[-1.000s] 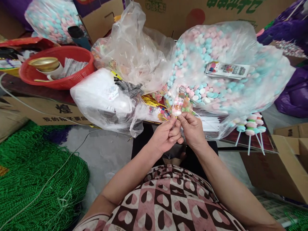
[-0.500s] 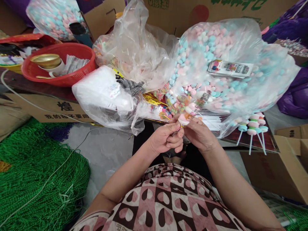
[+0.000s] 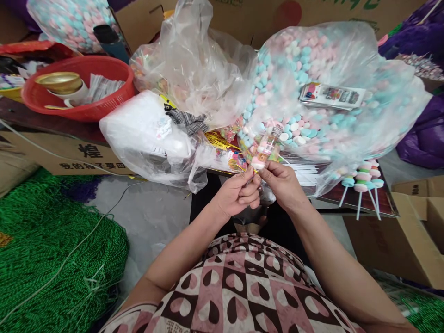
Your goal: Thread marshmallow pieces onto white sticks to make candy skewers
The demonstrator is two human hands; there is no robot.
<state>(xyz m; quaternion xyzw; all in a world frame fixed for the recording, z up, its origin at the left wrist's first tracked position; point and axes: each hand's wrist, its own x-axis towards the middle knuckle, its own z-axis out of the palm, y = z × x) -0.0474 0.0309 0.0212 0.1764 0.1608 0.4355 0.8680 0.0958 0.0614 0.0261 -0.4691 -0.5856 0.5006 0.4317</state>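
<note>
My left hand (image 3: 237, 194) and my right hand (image 3: 282, 185) meet at the table's near edge, both pinched on the bottom of a small clear packet of stacked candies (image 3: 265, 147) that leans up and to the right. Thin gold twist ties (image 3: 217, 141) lie just left of the hands. Behind the packet is a big clear bag of pink, blue and white candies (image 3: 312, 74) with a printed card stack (image 3: 331, 96) resting on it.
A white plastic bag (image 3: 145, 134) and a crumpled clear bag (image 3: 194, 69) sit on the left. A red basket (image 3: 83, 90) holds a gold bowl (image 3: 60, 82). Finished candy sticks (image 3: 362, 182) lie at right. Green cord piles (image 3: 52, 249) cover the floor; cardboard boxes (image 3: 398, 240) stand right.
The candy packet swung from upright to tilted right and down, then rose again to a slight rightward lean. Both hands stayed pinched together at its base.
</note>
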